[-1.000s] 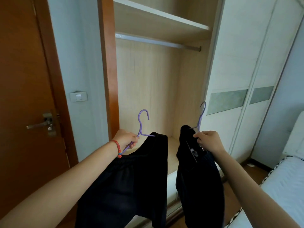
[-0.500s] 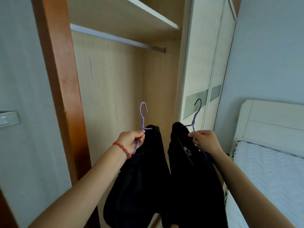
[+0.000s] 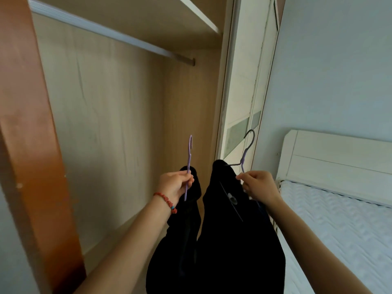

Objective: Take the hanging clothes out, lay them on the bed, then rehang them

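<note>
Open wardrobe (image 3: 118, 128) with a bare rail (image 3: 110, 33) fills the view; the bed (image 3: 339, 225) lies at right. Left hand (image 3: 176, 185) is closed around a purple hanger (image 3: 188, 164) carrying a black garment (image 3: 180, 240). Right hand (image 3: 257, 185) pinches a second hanger (image 3: 245, 154) bearing another black garment (image 3: 239, 240).

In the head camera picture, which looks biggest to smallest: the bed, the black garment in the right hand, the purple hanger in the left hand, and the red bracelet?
1. Bed, though it runs out of frame.
2. Black garment in the right hand; close to the bed, and nearer the camera, so unsure.
3. Purple hanger in the left hand.
4. Red bracelet.
</note>
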The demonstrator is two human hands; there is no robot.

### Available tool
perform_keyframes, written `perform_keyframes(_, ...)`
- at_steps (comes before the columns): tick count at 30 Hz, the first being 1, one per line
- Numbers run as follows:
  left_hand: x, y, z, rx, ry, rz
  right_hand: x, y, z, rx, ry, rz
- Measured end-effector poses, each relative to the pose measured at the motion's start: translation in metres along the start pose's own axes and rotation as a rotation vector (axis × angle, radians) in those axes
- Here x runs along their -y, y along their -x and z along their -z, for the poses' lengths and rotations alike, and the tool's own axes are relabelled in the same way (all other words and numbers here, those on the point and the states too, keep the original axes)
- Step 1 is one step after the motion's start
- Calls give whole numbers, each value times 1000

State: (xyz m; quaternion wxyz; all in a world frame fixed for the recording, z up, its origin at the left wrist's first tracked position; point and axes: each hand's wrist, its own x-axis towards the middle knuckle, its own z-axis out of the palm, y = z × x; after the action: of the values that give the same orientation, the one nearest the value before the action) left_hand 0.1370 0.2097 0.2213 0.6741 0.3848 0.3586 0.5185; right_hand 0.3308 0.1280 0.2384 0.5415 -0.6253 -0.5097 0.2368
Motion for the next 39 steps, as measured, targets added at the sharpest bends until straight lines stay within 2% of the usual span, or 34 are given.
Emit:
perform_keyframes(7,-8,-64,-10,-37,-21,-52,-16,-73,-11,93,13,-10)
perform_keyframes(15,-42,-167,-49,-66,-45,-115,-17,-201,3,200,-6,129)
perform_keyframes(21,-85,-223,-64,-158,-71,-246,9,-289,-13,281,-84,257)
perform_keyframes(26,-118,-263,-72,-186,-93,-339,30,-346,-39,290,-79,340)
perform_keyframes(31,-153,-299,-73,-207,-221,-438,60,-390,-61,281,-131,390)
perform_keyframes(39,-241,-350,-72,-226,-300,-584,115,-467,-94,230,-229,437)
